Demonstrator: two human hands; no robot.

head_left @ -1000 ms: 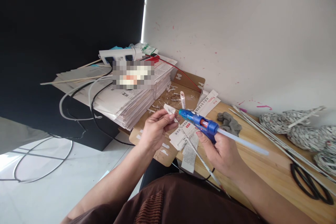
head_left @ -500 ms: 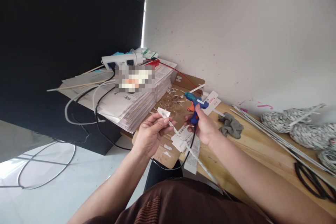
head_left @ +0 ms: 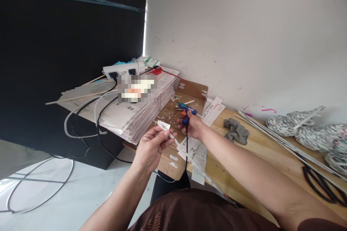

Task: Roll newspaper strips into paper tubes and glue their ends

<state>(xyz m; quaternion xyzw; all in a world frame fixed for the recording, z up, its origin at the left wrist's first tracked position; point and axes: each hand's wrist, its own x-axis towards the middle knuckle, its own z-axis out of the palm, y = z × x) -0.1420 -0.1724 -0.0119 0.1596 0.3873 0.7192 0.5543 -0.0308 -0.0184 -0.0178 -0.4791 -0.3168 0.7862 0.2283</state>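
Between the thumb and fingers of my left hand (head_left: 153,146) is a thin rolled paper stick, its end flaring into a small white paper flap (head_left: 163,125). The stick runs down to the right toward my lap. My right hand (head_left: 193,124) grips a blue hot glue gun (head_left: 187,112) with an orange trigger, its nozzle pointing left over the cardboard (head_left: 167,170). A black cord hangs from the gun's handle. Printed paper strips (head_left: 199,158) lie beneath my right hand.
On the left stands a newspaper stack (head_left: 119,119) with a white power strip (head_left: 123,70) and cables on top. A grey rag (head_left: 236,131), long paper sticks (head_left: 267,135), rolled paper bundles (head_left: 282,121) and black scissors (head_left: 316,184) rest on the wooden table (head_left: 244,166).
The glue gun in my right hand has moved left and down, over the cardboard. My left hand, still pinching the paper stick, has shifted slightly down in view.
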